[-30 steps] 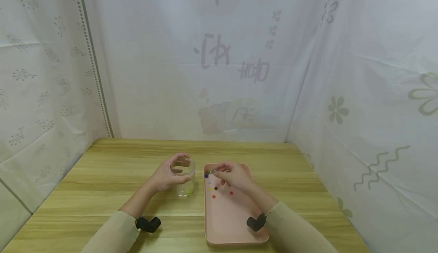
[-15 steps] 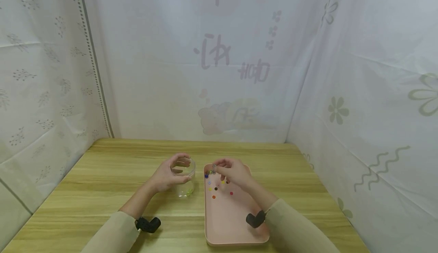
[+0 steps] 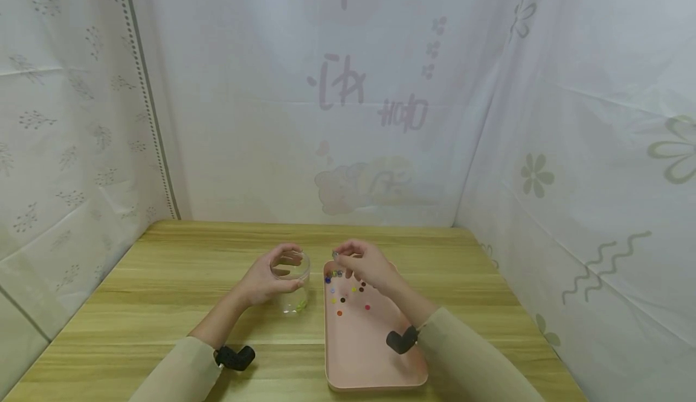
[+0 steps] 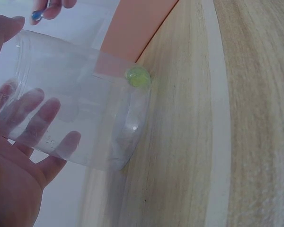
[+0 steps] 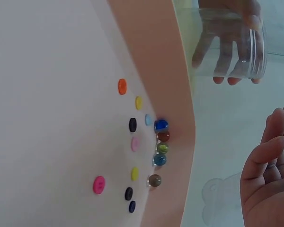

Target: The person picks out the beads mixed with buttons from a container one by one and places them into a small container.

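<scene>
My left hand (image 3: 266, 280) holds a clear plastic jar (image 3: 292, 290) near its rim, thumb on one side and fingers round the other. At the jar's bottom lies a yellow-green marble (image 4: 138, 77). My right hand (image 3: 371, 266) is raised over the far left corner of a pink tray (image 3: 375, 353). Between its thumb and fingertips it pinches a small glass marble (image 4: 37, 16), which looks blue in the left wrist view. Below, several marbles (image 5: 162, 148) sit along the tray's wall. Several coloured buttons, among them an orange button (image 5: 122, 86) and a pink button (image 5: 99, 185), lie on the tray floor.
The jar stands on the wooden table (image 3: 179, 305), left of the tray. The tray's raised wall (image 5: 173, 94) runs between the buttons and the jar. Printed white curtains (image 3: 244, 118) enclose the table at the back and sides.
My right hand has lifted from among the marbles in the tray and moved slightly up and left, carrying one marble. The left hand and the jar have stayed in place.
</scene>
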### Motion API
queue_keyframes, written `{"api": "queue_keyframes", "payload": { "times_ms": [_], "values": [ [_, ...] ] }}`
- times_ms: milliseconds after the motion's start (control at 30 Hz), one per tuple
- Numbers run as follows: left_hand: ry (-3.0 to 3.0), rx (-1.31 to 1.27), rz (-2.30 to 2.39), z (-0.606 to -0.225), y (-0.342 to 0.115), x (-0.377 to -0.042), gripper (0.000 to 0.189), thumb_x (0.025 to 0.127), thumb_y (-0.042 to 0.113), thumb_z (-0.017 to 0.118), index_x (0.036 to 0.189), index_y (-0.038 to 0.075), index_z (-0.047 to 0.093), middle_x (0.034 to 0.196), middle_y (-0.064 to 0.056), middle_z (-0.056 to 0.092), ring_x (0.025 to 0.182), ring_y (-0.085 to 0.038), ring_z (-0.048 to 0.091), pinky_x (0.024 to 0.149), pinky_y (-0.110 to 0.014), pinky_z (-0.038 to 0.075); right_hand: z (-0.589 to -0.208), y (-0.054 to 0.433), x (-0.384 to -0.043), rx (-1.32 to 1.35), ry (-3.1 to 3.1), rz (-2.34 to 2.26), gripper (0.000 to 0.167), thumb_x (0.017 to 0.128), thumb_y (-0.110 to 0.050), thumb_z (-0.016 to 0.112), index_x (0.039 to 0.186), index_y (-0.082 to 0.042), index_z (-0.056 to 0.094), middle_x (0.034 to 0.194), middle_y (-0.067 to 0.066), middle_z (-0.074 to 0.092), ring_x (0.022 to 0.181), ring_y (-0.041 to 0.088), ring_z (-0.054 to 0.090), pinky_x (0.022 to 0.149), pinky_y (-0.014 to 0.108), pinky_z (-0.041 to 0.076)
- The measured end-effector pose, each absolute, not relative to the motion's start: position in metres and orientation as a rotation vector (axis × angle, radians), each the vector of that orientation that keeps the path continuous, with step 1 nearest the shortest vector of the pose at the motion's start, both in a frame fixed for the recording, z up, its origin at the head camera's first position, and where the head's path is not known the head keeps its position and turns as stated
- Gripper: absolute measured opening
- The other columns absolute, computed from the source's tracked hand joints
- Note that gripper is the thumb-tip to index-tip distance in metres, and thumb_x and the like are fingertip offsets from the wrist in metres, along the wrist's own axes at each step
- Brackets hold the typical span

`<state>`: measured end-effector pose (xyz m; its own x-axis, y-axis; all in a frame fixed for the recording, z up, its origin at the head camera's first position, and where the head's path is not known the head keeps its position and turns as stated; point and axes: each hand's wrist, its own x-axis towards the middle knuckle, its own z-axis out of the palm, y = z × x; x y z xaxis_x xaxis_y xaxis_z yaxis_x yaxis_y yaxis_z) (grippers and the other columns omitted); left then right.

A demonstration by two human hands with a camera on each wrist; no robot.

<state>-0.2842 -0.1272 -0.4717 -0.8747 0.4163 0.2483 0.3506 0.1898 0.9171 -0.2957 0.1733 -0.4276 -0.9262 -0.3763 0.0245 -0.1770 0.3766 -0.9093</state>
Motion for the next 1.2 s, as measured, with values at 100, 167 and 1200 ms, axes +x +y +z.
{"api": "queue_keyframes", "payload": {
  "times_ms": [100, 167, 1200],
  "values": [
    [2.374, 0.765, 1.812, -0.471, -0.127, -0.284, 0.068, 0.09, 0.019, 0.088, 0.15, 0.014, 0.056, 0.145, -0.02, 0.065, 0.137, -0.047, 0.063, 0.112, -0.063, 0.056, -0.424, 0.17, -0.297, -0.526, 2.434, -1.593, 0.03, 0.107, -0.032, 0.073, 0.132, -0.016, 0.073, 0.121, 0.021, 0.073, 0.078, 0.027, 0.067, 0.061, 0.025, 0.048],
    [2.373, 0.764, 1.811, -0.471, -0.127, -0.285, 0.068, 0.09, 0.019, 0.088, 0.15, 0.014, 0.056, 0.145, -0.02, 0.065, 0.137, -0.047, 0.063, 0.112, -0.063, 0.055, -0.421, 0.168, -0.297, -0.54, 2.423, -1.601, 0.032, 0.107, -0.031, 0.073, 0.134, -0.014, 0.071, 0.122, 0.025, 0.072, 0.075, 0.021, 0.064, 0.062, 0.025, 0.049],
    [2.369, 0.752, 1.787, -0.473, -0.128, -0.286, 0.069, 0.092, 0.021, 0.087, 0.152, 0.015, 0.054, 0.149, -0.024, 0.062, 0.14, -0.05, 0.06, 0.113, -0.065, 0.054, -0.392, 0.123, -0.296, -0.61, 2.33, -1.627, 0.031, 0.107, -0.028, 0.073, 0.135, -0.014, 0.072, 0.121, 0.007, 0.072, 0.075, 0.022, 0.067, 0.063, 0.03, 0.057]
  ]
}}
